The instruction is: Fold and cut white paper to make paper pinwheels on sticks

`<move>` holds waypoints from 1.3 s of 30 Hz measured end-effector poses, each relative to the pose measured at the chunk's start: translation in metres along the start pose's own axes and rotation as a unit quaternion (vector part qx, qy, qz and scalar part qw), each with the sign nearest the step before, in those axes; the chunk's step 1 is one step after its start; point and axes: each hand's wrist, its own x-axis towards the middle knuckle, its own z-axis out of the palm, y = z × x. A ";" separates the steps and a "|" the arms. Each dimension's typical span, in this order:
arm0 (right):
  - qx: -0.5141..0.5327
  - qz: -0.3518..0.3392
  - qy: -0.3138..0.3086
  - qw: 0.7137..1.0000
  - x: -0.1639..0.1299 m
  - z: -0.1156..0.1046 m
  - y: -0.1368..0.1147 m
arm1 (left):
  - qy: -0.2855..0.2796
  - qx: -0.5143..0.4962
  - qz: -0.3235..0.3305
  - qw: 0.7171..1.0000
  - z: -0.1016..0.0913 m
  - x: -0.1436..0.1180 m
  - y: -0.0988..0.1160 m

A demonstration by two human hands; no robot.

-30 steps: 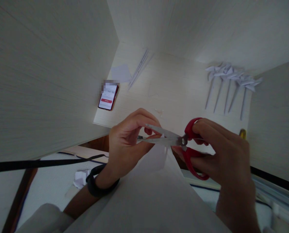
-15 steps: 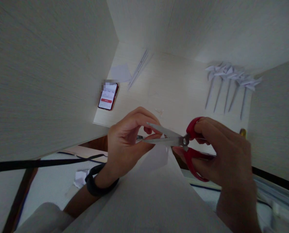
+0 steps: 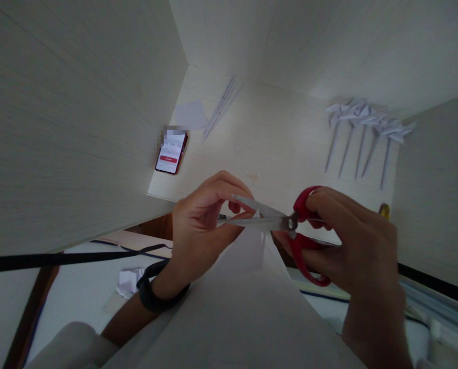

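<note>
Head view shows the left hand (image 3: 198, 225) pinching the top edge of a white paper sheet (image 3: 247, 287) above the lap, before the counter (image 3: 282, 148) — thin, floppy, easily torn. Right hand (image 3: 352, 241) fingers are closed through the red scissors (image 3: 290, 225), blades slightly apart at the edge — best held near the cut.

Pale wood-grain desk top (image 3: 290, 148) boxed in by matching light panels: a tall left side panel (image 3: 67, 128) and a back panel (image 3: 309, 46). Dim, soft light. Grey woven floor (image 3: 78, 292) below.
</note>
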 end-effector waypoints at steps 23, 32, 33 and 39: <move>-0.002 0.005 0.000 1.000 0.002 -0.002 -0.004 | -0.007 0.000 0.017 1.000 -0.002 -0.003 -0.003; 0.004 0.006 0.002 1.000 0.002 -0.002 -0.004 | 0.003 -0.005 0.010 1.000 -0.001 -0.002 -0.002; 0.004 0.006 0.000 1.000 0.001 -0.002 -0.004 | 0.003 -0.005 0.008 1.000 -0.001 -0.002 -0.002; 0.014 -0.006 0.001 1.000 0.001 -0.001 -0.002 | 0.004 -0.013 0.023 1.000 -0.001 -0.001 -0.003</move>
